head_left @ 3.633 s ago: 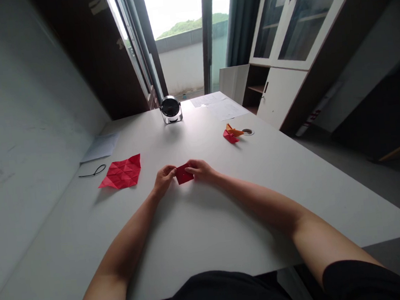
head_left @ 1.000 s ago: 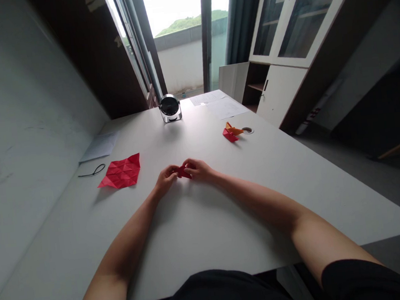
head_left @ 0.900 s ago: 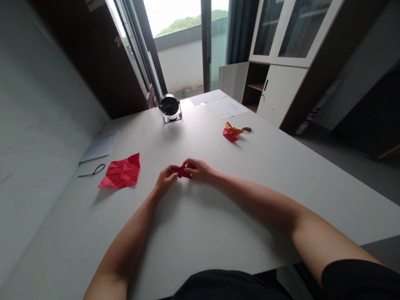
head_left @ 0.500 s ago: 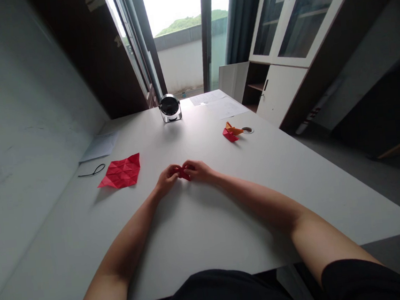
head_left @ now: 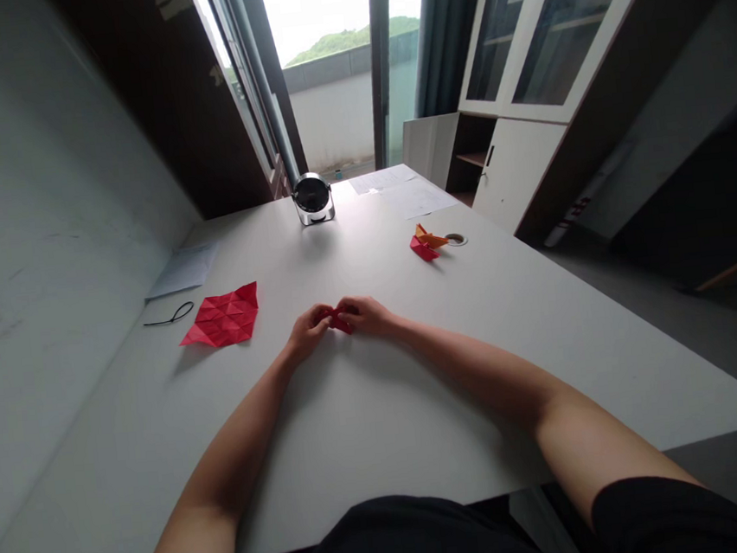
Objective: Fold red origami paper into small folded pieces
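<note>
Left to right across the white table (head_left: 384, 440), we have a creased red sheet (head_left: 222, 318), our left hand (head_left: 309, 327) and right hand (head_left: 367, 316) pinching folded red paper (head_left: 342, 323) between them, and red origami (head_left: 423, 249) beside orange origami (head_left: 431, 238).

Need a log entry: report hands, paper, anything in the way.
Left hand and right hand gripping small folded red paper. Creased red sheet off left, orange piece and red piece ahead right; apart from hands.

Can read no words, numbers or brands anywhere. Can see faint print on the papers (head_left: 423, 200) toward the far right of the counter (head_left: 383, 431), too small to decipher.
</note>
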Available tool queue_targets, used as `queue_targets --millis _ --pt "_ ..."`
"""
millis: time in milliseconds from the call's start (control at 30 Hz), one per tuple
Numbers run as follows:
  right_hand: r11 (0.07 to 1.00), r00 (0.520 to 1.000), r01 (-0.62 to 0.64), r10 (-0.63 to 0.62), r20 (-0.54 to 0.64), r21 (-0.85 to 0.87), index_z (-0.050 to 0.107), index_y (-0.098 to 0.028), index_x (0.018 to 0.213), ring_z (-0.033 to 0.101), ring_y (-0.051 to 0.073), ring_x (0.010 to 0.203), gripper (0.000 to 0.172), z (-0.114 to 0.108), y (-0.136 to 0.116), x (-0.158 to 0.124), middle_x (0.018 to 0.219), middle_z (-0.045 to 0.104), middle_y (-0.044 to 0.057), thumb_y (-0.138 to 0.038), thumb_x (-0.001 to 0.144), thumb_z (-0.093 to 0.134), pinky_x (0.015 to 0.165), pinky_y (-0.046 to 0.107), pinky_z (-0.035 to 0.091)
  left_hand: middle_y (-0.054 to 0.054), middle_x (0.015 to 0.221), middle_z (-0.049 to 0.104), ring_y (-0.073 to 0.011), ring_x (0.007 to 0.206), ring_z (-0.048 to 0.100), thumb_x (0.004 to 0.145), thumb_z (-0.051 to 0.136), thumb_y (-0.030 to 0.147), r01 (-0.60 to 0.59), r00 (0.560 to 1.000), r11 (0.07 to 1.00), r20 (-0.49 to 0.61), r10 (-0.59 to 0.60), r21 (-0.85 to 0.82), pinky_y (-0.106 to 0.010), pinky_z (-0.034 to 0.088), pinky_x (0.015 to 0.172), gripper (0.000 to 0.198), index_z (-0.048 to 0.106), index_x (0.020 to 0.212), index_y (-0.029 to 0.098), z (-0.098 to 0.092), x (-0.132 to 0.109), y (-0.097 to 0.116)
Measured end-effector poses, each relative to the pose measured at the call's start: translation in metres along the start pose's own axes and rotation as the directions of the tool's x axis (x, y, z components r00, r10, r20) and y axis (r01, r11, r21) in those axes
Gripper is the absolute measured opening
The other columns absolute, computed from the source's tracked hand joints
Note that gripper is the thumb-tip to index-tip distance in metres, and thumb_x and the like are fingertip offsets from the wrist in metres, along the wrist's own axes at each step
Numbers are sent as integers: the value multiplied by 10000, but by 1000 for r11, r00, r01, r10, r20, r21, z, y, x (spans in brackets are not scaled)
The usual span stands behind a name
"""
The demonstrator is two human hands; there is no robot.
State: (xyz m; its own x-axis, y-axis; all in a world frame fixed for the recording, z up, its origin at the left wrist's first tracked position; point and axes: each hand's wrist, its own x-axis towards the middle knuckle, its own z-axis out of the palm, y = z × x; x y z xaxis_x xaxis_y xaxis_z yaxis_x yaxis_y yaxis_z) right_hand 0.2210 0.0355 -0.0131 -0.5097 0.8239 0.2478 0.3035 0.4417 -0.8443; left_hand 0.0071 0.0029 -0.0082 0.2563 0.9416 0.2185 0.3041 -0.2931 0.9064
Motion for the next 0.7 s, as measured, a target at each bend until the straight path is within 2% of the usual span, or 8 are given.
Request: queue_targets --millis 367,700 --pt "999 1000 6 -6 8 -42 706 -201 946 534 105 669 211 -1 -4 -1 751 655 -13 -367 852 618 630 217 386 -44 943 727 -193 854 657 838 626 300 -3 1000 999 -1 3 47 -297 510 796 226 705 1020 192 0 0 0" --pt "998 1000 -16 17 17 -69 709 -189 951 551 103 705 182 -4 -13 -3 801 688 -6 -311 855 613 662 213 392 -32 956 725 -180 870 654 853 573 306 2 1000 985 26 -7 172 -278 511 803 251 681 1046 186 -1 -1 6"
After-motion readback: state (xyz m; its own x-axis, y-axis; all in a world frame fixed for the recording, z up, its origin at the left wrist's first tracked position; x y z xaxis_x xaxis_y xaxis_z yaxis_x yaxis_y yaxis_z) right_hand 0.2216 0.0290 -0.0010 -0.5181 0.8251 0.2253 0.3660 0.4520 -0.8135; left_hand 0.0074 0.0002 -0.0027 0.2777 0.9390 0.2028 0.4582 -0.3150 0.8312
